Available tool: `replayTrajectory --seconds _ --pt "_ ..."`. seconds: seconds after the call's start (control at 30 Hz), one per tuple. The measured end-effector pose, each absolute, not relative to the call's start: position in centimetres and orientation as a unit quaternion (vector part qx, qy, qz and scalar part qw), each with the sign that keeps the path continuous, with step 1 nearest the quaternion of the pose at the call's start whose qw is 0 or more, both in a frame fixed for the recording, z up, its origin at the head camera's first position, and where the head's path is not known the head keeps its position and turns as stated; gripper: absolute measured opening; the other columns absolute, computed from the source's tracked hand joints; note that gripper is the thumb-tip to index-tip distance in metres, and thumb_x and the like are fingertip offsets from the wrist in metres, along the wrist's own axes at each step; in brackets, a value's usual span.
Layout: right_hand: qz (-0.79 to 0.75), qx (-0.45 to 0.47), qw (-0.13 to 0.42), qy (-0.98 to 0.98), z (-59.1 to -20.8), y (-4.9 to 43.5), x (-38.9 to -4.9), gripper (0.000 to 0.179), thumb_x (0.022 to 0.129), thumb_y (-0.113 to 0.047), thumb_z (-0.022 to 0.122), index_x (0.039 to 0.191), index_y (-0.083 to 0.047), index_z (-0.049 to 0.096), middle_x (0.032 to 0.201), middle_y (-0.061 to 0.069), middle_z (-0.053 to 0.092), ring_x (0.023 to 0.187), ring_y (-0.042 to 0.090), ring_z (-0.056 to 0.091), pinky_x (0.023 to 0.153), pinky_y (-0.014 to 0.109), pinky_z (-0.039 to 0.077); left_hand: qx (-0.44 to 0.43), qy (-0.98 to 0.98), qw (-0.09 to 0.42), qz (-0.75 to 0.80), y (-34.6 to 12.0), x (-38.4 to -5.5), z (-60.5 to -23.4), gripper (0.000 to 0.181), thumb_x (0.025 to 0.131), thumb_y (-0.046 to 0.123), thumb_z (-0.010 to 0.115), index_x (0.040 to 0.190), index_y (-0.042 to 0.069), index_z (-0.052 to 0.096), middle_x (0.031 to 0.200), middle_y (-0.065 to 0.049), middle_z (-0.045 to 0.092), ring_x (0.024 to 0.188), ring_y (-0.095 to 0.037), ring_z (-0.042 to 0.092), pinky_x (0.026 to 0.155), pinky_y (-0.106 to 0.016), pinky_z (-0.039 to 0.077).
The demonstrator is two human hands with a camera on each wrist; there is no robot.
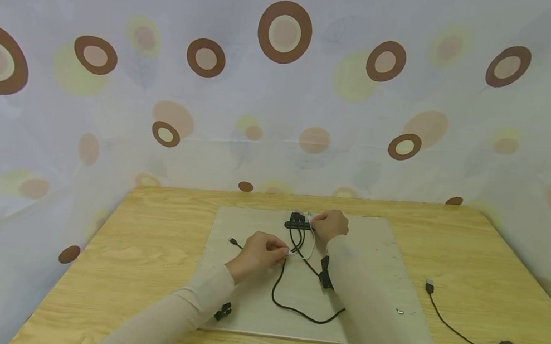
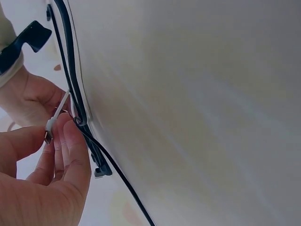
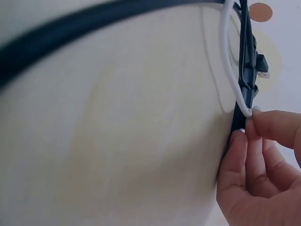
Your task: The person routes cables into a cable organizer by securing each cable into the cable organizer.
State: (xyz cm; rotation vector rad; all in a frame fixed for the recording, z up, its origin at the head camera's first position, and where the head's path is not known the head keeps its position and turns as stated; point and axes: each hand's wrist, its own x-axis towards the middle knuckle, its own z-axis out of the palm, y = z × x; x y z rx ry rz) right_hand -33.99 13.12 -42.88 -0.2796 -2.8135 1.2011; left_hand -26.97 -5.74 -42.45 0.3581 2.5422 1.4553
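In the head view my left hand [image 1: 263,251] pinches one end of a white USB cable [image 1: 312,244] above a pale board. The left wrist view shows that cable's white plug [image 2: 50,124] between the thumb and fingers, its metal tip outward. At the far side of the board my right hand [image 1: 331,224] pinches the other part of the white cable against the right end of a black cable-holder strip [image 1: 289,225]. Seen from the right wrist, the white cord [image 3: 229,61] runs to the fingertips [image 3: 257,121] at the strip. Black cables also sit in the strip.
The pale board [image 1: 372,235] lies on a wooden table [image 1: 146,248]. A black cord [image 1: 291,309] loops across it, and a small black plug [image 1: 233,241] lies left. Right of the board is a short black USB cable [image 1: 460,331]. A small metal piece [image 1: 400,311] lies on the board.
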Motion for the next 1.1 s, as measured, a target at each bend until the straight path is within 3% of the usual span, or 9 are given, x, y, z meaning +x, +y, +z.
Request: replayTrajectory --seconds 0.37,0.67,0.8,0.9,1.1 --pt "0.403 -0.135 0.033 -0.905 -41.9 12.1 -33.1 0.016 0.086 -0.012 0.064 0.087 0.000 0.074 0.099 0.019 0.070 0.093 0.036 0.065 0.081 0.046 0.054 0.118 0.861 0.097 0.485 -6.0 -26.8 -42.5 0.018 0.093 0.016 0.065 0.096 0.001 0.073 0.079 -0.006 0.072 0.067 -0.009 0.062 0.061 -0.021 0.049" --pt "0.370 -0.119 0.049 -0.920 -42.9 11.8 -34.2 0.018 0.083 -0.009 0.060 0.073 -0.001 0.072 0.087 0.017 0.071 0.086 0.036 0.065 0.077 0.047 0.054 0.103 0.854 0.115 0.496 -6.1 -26.8 -42.7 0.018 0.092 0.016 0.065 0.097 0.001 0.073 0.081 -0.006 0.072 0.071 -0.011 0.065 0.062 -0.021 0.051" --pt "0.363 -0.106 0.047 -0.924 -42.9 11.6 -34.3 0.034 0.082 -0.005 0.056 0.048 -0.007 0.054 0.057 0.007 0.061 0.056 0.022 0.054 0.057 0.036 0.048 0.104 0.853 0.115 0.499 -6.2 -26.9 -42.8 0.017 0.092 0.015 0.066 0.097 0.001 0.073 0.082 -0.007 0.072 0.071 -0.012 0.066 0.062 -0.021 0.051" --pt "0.353 -0.100 0.040 -0.930 -42.9 11.3 -34.4 0.043 0.084 -0.004 0.055 0.045 -0.014 0.039 0.047 -0.002 0.044 0.048 0.015 0.038 0.053 0.032 0.040 0.100 0.853 0.116 0.499 -6.3 -27.0 -42.8 0.017 0.092 0.015 0.065 0.098 0.001 0.073 0.082 -0.007 0.072 0.072 -0.013 0.067 0.062 -0.022 0.052" --pt "0.345 -0.115 0.021 -0.931 -42.4 10.9 -34.2 0.022 0.086 -0.007 0.063 0.064 -0.005 0.061 0.068 0.011 0.065 0.064 0.025 0.062 0.067 0.042 0.055 0.102 0.852 0.123 0.498 -6.2 -27.0 -42.7 0.017 0.093 0.016 0.065 0.098 0.002 0.073 0.082 -0.006 0.072 0.071 -0.011 0.066 0.063 -0.023 0.053"
